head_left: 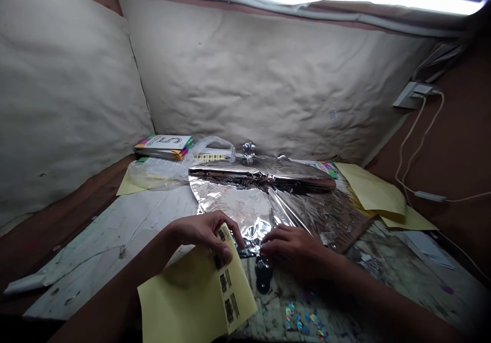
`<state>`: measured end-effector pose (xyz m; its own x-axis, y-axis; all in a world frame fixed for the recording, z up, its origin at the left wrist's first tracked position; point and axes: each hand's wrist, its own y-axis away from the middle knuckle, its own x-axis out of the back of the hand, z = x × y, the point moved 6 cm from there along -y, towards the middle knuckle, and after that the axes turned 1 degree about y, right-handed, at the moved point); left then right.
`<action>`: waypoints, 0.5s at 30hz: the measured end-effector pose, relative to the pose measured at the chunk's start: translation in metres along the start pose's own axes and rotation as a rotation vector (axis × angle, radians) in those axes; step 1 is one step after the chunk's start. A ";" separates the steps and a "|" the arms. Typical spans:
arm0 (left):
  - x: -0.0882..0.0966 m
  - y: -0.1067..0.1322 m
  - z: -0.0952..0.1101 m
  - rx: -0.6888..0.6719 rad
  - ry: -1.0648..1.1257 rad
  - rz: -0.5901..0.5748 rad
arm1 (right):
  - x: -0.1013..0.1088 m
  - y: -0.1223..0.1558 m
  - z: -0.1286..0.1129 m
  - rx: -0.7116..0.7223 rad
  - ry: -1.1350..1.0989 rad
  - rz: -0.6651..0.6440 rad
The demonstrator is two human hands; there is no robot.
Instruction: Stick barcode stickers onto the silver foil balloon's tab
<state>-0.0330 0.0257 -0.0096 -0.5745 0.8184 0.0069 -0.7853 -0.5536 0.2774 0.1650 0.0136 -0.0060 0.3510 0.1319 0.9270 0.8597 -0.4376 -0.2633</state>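
My left hand pinches a bent yellow sheet of barcode stickers between thumb and fingers, near its top edge. The sheet's plain side faces me on the left; black barcodes run along its right strip. Shiny silver foil lies spread in the middle of the table, with a folded dark-edged stack across its back. My right hand rests on the foil's front edge, fingers loosely bent and nothing visibly gripped. Just below its fingertips lies a small black object with rounded ends, its kind unclear.
Printed cards marked 5 are stacked at the back left beside a clear plastic bag. Yellow envelopes or sheets lie at the right. Shiny confetti bits are scattered in front. White cables hang from a wall socket.
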 end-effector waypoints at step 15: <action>0.002 0.000 -0.002 0.006 -0.006 -0.016 | -0.008 0.012 0.006 0.071 0.110 0.081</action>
<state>-0.0345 0.0269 -0.0112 -0.5607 0.8280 0.0087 -0.7928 -0.5398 0.2831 0.1744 0.0124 -0.0181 0.3808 -0.0008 0.9247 0.8557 -0.3787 -0.3527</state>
